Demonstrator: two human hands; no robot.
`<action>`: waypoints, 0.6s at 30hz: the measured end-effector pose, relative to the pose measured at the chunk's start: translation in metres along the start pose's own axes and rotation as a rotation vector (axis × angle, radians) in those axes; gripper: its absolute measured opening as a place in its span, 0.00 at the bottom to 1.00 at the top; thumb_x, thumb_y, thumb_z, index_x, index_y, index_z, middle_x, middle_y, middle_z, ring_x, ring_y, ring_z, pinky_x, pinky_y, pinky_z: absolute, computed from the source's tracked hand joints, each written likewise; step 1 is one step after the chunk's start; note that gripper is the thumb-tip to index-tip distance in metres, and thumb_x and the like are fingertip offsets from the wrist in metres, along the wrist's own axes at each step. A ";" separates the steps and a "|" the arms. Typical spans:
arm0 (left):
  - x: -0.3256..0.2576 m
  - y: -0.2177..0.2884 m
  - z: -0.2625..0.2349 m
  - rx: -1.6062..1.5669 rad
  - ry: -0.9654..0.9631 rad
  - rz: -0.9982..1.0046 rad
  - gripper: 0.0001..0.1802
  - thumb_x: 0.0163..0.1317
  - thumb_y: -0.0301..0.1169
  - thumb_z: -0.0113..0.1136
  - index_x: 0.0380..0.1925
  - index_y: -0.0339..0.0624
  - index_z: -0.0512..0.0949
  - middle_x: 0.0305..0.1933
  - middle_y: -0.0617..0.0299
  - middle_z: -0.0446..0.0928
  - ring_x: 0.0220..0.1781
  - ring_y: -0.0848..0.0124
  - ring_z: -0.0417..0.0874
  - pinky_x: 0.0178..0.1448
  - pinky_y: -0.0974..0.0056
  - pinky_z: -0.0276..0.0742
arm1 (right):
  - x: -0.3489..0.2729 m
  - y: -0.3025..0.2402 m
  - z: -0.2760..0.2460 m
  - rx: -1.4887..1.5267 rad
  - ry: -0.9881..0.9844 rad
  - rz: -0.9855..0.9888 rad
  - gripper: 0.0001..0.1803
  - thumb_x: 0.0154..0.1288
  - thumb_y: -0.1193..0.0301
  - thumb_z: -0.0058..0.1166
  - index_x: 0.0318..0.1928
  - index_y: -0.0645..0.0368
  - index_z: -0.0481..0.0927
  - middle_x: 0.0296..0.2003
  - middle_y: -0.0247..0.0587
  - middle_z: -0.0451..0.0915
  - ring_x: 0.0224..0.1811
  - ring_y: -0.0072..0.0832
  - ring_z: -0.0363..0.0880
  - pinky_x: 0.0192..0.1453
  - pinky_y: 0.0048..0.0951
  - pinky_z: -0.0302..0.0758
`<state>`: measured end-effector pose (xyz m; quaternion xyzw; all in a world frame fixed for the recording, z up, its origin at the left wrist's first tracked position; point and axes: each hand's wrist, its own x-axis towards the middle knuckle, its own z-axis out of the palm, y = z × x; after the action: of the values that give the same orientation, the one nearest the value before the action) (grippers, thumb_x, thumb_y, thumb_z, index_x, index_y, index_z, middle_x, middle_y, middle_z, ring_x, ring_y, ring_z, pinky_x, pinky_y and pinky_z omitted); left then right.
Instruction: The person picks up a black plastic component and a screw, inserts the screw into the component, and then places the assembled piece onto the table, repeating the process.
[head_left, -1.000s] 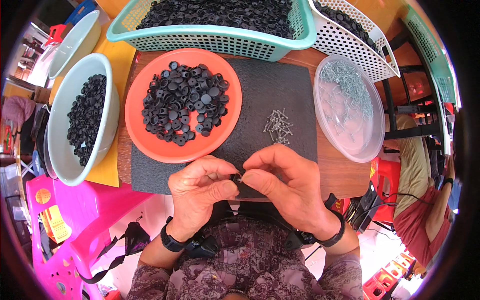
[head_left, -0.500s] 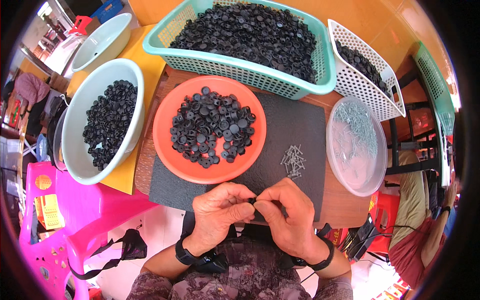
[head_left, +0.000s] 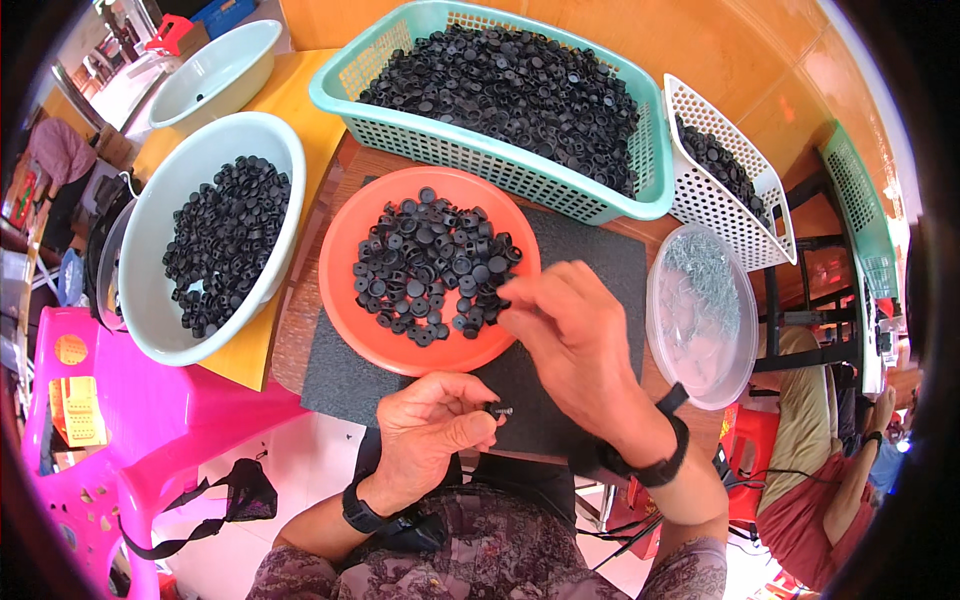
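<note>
My left hand (head_left: 430, 435) is pinched near the table's front edge around a small black plastic cap (head_left: 493, 408), from which a silver screw (head_left: 507, 411) sticks out to the right. Over the right rim of an orange bowl (head_left: 345, 325) reaches my right hand (head_left: 575, 345), its thumb and fingertips close together at the edge of the heap of black caps (head_left: 420, 265). Whether a cap sits between those fingertips is hidden. A black mat (head_left: 345, 375) lies under the bowl. My right hand and forearm cover the spot where the loose screws lay.
Behind the bowl stands a teal basket (head_left: 450, 155) full of black caps, with a white basket (head_left: 738, 212) beside it. A clear tub (head_left: 700, 365) holds screws at right. At left are a pale blue basin (head_left: 140, 265) of caps and a pink chair (head_left: 210, 375). Another person (head_left: 815, 510) sits far right.
My right hand has left my left hand and moved up and forward to the orange bowl. The left hand still holds the cap, and its screw now shows.
</note>
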<state>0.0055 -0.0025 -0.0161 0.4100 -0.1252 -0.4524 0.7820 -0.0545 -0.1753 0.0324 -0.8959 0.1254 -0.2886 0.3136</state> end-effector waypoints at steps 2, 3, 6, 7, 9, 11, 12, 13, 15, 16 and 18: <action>-0.001 0.000 -0.002 -0.007 -0.007 0.008 0.15 0.55 0.22 0.70 0.39 0.27 0.77 0.35 0.50 0.81 0.29 0.66 0.84 0.32 0.65 0.84 | 0.012 0.007 0.014 -0.115 0.002 -0.079 0.13 0.47 0.81 0.62 0.36 0.59 0.79 0.30 0.44 0.74 0.34 0.43 0.72 0.36 0.41 0.71; -0.001 0.000 -0.003 -0.010 -0.011 0.010 0.14 0.55 0.23 0.70 0.38 0.27 0.77 0.35 0.50 0.81 0.29 0.66 0.84 0.32 0.65 0.84 | 0.017 0.010 0.018 -0.143 0.006 -0.087 0.12 0.47 0.80 0.62 0.35 0.59 0.79 0.29 0.43 0.74 0.35 0.43 0.72 0.36 0.41 0.71; -0.001 0.002 -0.007 0.001 -0.003 0.031 0.15 0.54 0.23 0.71 0.38 0.27 0.77 0.34 0.50 0.81 0.29 0.67 0.84 0.31 0.65 0.84 | 0.022 0.016 0.024 -0.221 -0.002 -0.090 0.12 0.47 0.80 0.63 0.35 0.59 0.80 0.29 0.42 0.74 0.35 0.42 0.72 0.36 0.40 0.71; -0.001 0.003 -0.008 -0.001 -0.007 0.031 0.15 0.54 0.23 0.71 0.38 0.26 0.77 0.34 0.50 0.81 0.29 0.67 0.84 0.31 0.65 0.84 | 0.022 0.018 0.024 -0.241 -0.010 -0.089 0.12 0.47 0.80 0.63 0.36 0.60 0.81 0.28 0.41 0.74 0.34 0.41 0.72 0.37 0.39 0.71; 0.000 0.003 -0.008 -0.006 -0.018 0.029 0.15 0.54 0.23 0.71 0.38 0.26 0.77 0.34 0.50 0.81 0.29 0.67 0.84 0.31 0.66 0.84 | 0.023 0.020 0.025 -0.271 -0.030 -0.103 0.12 0.47 0.79 0.64 0.36 0.60 0.82 0.28 0.41 0.74 0.34 0.41 0.72 0.38 0.39 0.71; 0.000 0.002 -0.008 -0.010 -0.008 0.021 0.16 0.53 0.24 0.72 0.37 0.26 0.77 0.34 0.50 0.81 0.29 0.67 0.84 0.31 0.66 0.83 | 0.025 0.021 0.030 -0.286 -0.062 -0.118 0.12 0.47 0.78 0.65 0.36 0.60 0.82 0.29 0.41 0.74 0.35 0.41 0.72 0.38 0.40 0.71; 0.000 0.001 -0.008 -0.010 -0.001 0.016 0.16 0.53 0.24 0.72 0.37 0.26 0.77 0.34 0.50 0.81 0.29 0.67 0.84 0.31 0.66 0.83 | 0.026 0.022 0.031 -0.299 -0.076 -0.134 0.11 0.46 0.78 0.64 0.34 0.61 0.81 0.29 0.43 0.74 0.36 0.42 0.72 0.38 0.40 0.72; 0.000 0.001 -0.007 -0.013 -0.004 0.022 0.16 0.53 0.24 0.72 0.37 0.26 0.77 0.34 0.50 0.81 0.29 0.67 0.84 0.31 0.66 0.83 | 0.027 0.022 0.032 -0.312 -0.096 -0.136 0.09 0.46 0.77 0.64 0.32 0.61 0.81 0.30 0.45 0.75 0.37 0.43 0.73 0.38 0.40 0.73; 0.000 0.001 -0.007 -0.015 -0.009 0.033 0.16 0.53 0.24 0.72 0.38 0.26 0.77 0.34 0.50 0.81 0.28 0.68 0.84 0.31 0.67 0.83 | 0.028 0.021 0.034 -0.333 -0.128 -0.133 0.08 0.45 0.77 0.63 0.29 0.63 0.80 0.30 0.47 0.75 0.38 0.44 0.73 0.39 0.41 0.74; 0.000 0.000 -0.007 -0.011 -0.007 0.033 0.16 0.53 0.24 0.72 0.38 0.26 0.77 0.34 0.50 0.81 0.28 0.68 0.84 0.31 0.67 0.83 | 0.029 0.021 0.035 -0.343 -0.139 -0.128 0.08 0.45 0.77 0.62 0.29 0.64 0.80 0.30 0.48 0.75 0.39 0.44 0.73 0.40 0.41 0.74; 0.000 0.000 -0.008 -0.004 -0.005 0.030 0.16 0.53 0.24 0.72 0.38 0.26 0.77 0.34 0.50 0.81 0.28 0.68 0.84 0.31 0.67 0.83 | 0.030 0.021 0.035 -0.367 -0.161 -0.112 0.09 0.44 0.77 0.63 0.30 0.64 0.80 0.31 0.48 0.75 0.39 0.44 0.73 0.40 0.42 0.74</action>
<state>0.0101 0.0017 -0.0207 0.4056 -0.1324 -0.4417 0.7893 -0.0103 -0.1863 0.0096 -0.9638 0.1004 -0.2052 0.1375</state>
